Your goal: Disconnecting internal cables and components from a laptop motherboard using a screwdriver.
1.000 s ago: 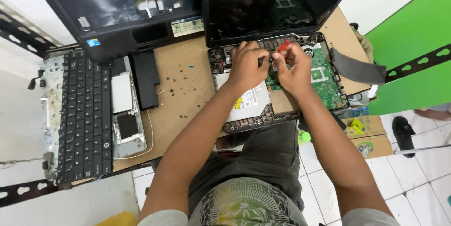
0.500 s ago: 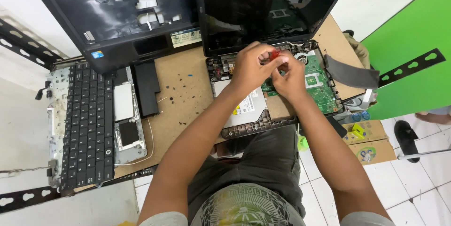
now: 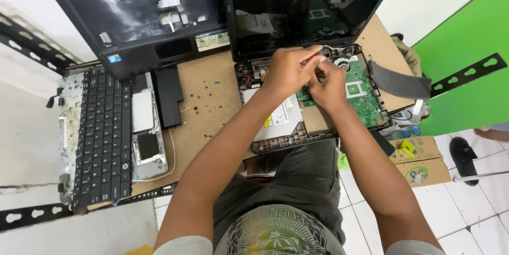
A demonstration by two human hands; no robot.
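While both hands meet over the opened laptop base [image 3: 318, 101], I see the red-handled tool [image 3: 314, 55] pinched in the fingers of the left hand [image 3: 289, 69], its tip aimed down at the green circuit board [image 3: 360, 93] near the fan opening at the board's 12 o'clock edge. The right hand [image 3: 330, 84] sits just beside it, fingers curled and touching the board, probably to steady the part being worked; whether it grips anything I cannot tell. The base lies at the bench's 2 o'clock, close to my body, which keeps the wrists low and braced.

At 9 o'clock from the board, inside the same base, rests the silver optical drive [image 3: 278, 117], with a white label and a small yellow patch on its top face. The dark screen [image 3: 307, 11] stands open at 12 o'clock, reflecting the board. A grey flat strip [image 3: 397, 82] drapes off the base at 3 o'clock.

Further out on the brown bench [image 3: 207, 96], small dark screws [image 3: 204, 107] lie scattered, likely set within reach. A second black laptop shell [image 3: 143, 16] leans at 11 o'clock with a small blue square sticker and a pale rectangular label on its lower edge. The detached keyboard [image 3: 103, 138] lies at 9 o'clock. Below the bench at 4 o'clock sits a cardboard box [image 3: 419, 162] with a round coloured sticker and a yellow piece on top.
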